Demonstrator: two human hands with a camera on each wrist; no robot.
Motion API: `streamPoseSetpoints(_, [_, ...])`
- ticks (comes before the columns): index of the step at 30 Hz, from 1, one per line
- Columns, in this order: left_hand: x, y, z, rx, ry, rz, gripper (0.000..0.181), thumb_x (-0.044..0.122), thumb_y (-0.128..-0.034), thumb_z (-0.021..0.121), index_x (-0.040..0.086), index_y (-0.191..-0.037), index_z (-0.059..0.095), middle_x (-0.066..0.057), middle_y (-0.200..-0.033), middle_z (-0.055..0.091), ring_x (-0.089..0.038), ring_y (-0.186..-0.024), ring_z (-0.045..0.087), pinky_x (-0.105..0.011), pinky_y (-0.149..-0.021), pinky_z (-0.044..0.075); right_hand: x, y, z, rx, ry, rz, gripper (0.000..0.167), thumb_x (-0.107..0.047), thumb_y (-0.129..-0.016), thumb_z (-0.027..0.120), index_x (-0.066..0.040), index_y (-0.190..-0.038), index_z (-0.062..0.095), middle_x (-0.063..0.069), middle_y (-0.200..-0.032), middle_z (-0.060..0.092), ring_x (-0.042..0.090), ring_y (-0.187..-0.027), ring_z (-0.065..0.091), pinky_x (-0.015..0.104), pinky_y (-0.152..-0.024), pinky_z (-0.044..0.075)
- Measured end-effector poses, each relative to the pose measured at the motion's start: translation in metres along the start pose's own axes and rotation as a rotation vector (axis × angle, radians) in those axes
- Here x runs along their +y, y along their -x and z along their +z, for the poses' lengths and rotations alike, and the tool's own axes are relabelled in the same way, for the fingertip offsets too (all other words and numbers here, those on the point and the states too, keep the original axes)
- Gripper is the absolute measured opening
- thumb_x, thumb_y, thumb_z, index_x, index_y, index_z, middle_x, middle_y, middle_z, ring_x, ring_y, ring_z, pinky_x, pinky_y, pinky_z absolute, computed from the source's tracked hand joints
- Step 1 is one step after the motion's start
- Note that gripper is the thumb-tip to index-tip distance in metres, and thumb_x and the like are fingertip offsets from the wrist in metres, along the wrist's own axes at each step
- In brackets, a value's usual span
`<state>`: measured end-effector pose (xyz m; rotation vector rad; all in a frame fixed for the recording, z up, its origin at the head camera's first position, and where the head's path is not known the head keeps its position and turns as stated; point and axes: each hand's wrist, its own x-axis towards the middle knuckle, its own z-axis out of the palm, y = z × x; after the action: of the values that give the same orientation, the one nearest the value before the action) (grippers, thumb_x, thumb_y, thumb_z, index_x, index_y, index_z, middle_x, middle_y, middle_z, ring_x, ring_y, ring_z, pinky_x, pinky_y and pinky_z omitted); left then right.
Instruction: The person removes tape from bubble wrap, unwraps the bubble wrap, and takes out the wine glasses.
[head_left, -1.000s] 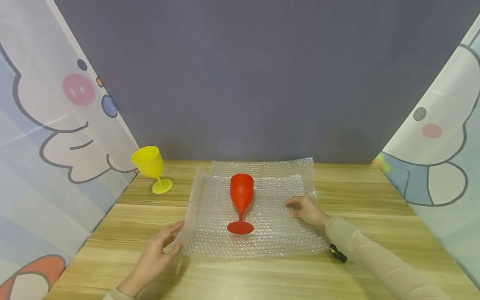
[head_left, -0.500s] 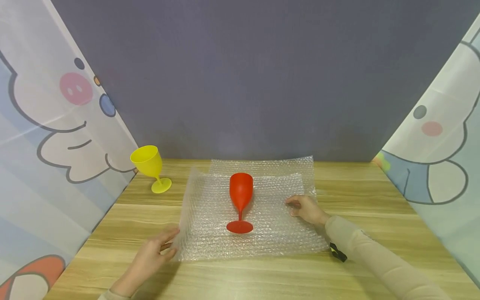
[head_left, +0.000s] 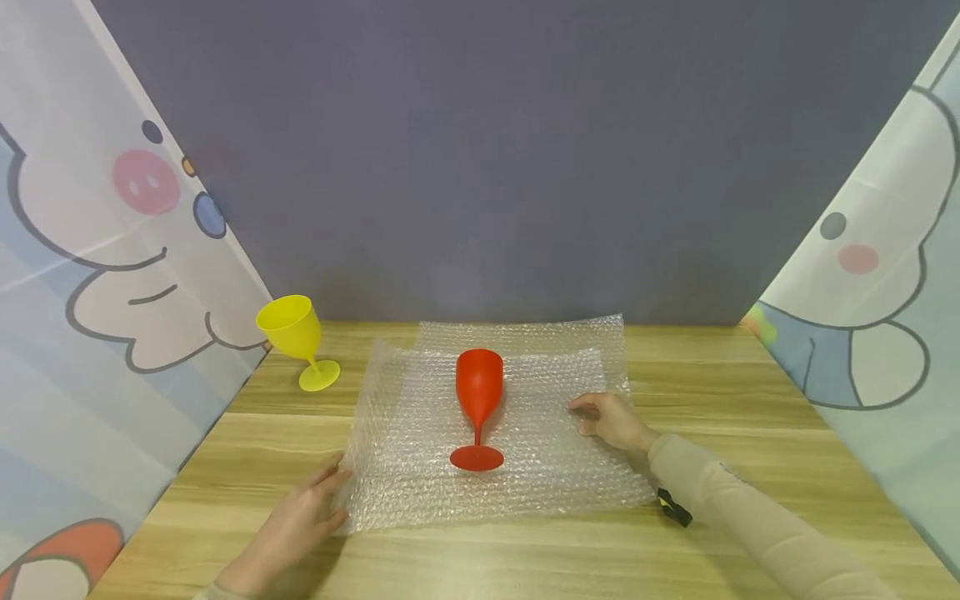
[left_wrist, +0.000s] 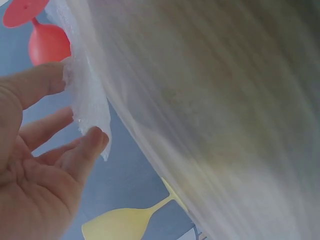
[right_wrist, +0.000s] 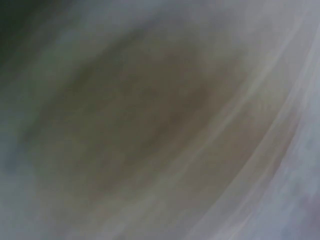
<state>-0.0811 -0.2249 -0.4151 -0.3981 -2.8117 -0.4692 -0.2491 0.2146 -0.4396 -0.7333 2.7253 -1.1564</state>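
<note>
A red plastic goblet [head_left: 478, 385] lies on its side on a sheet of bubble wrap [head_left: 420, 492], its foot toward me. My left hand [head_left: 296, 517] is at the sheet's left edge, and its extended fingertips touch the wrap. In the left wrist view, that edge of bubble wrap [left_wrist: 92, 110] stands up against the fingers of the left hand [left_wrist: 45, 165]. On the sheet's right part rests my right hand [head_left: 613, 419], its fingers loosely bent. The right wrist view is a blur and shows no hand.
A yellow goblet [head_left: 295, 333] stands upright at the back left of the wooden table [head_left: 465, 567]. Another bubble wrap layer [head_left: 525, 335] shows behind the front one. A small black object [head_left: 673, 508] lies beneath the right sleeve. A dark panel [head_left: 480, 167] closes off the back.
My left hand has moved left and toward me, and the raised left edge of the bubble wrap has come lower with it. The right hand and both goblets have stayed in place.
</note>
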Motion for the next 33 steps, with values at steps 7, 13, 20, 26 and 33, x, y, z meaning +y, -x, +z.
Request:
streamPoseSetpoints(7, [-0.003,0.000,0.003,-0.039,-0.053,0.025,0.048,-0.001,-0.0611,0.078,-0.009,-0.105,0.063,-0.027,-0.133,0.045,-0.028,-0.090,0.064,-0.026,-0.070,0.056,-0.002,-0.001,0.000,0.007,-0.002,0.002,0.036,0.004,-0.073,0.068,0.005,-0.109,0.061,0.023,-0.115,0.060,0.041,-0.111,0.053,0.049,-0.096,0.043])
streamPoseSetpoints(13, [-0.006,-0.001,-0.001,-0.141,-0.109,0.057,0.045,0.005,-0.0673,0.076,-0.012,-0.106,0.061,-0.028,-0.128,0.049,-0.042,-0.117,0.049,-0.046,-0.090,0.046,-0.001,0.000,0.001,-0.003,-0.010,0.041,0.038,0.004,-0.074,0.068,0.003,-0.111,0.061,0.022,-0.117,0.059,0.041,-0.113,0.052,0.048,-0.097,0.043])
streamPoseSetpoints(20, [-0.006,-0.005,-0.005,-0.239,-0.081,0.020,0.045,0.009,-0.0730,0.073,-0.013,-0.110,0.059,-0.028,-0.128,0.049,-0.043,-0.118,0.046,-0.052,-0.095,0.041,-0.001,-0.001,0.001,0.005,-0.008,0.028,0.038,0.004,-0.073,0.068,0.004,-0.110,0.061,0.023,-0.116,0.060,0.041,-0.112,0.052,0.049,-0.097,0.043])
streamPoseSetpoints(26, [-0.005,-0.010,-0.008,-0.240,-0.042,0.043,0.045,0.009,-0.0746,0.071,-0.011,-0.113,0.057,-0.029,-0.130,0.047,-0.044,-0.119,0.045,-0.051,-0.093,0.043,-0.002,-0.002,0.001,0.007,-0.001,0.025,0.038,0.002,-0.073,0.068,0.004,-0.110,0.061,0.022,-0.116,0.060,0.041,-0.113,0.052,0.049,-0.098,0.041])
streamPoseSetpoints(33, [0.004,-0.032,-0.006,-0.201,-0.060,0.144,0.042,0.010,-0.0736,0.073,-0.006,-0.111,0.060,-0.028,-0.128,0.049,-0.044,-0.119,0.045,-0.049,-0.092,0.045,-0.004,-0.001,0.001,-0.014,-0.003,0.049,0.038,0.003,-0.075,0.067,0.004,-0.112,0.060,0.023,-0.119,0.058,0.042,-0.116,0.049,0.050,-0.099,0.040])
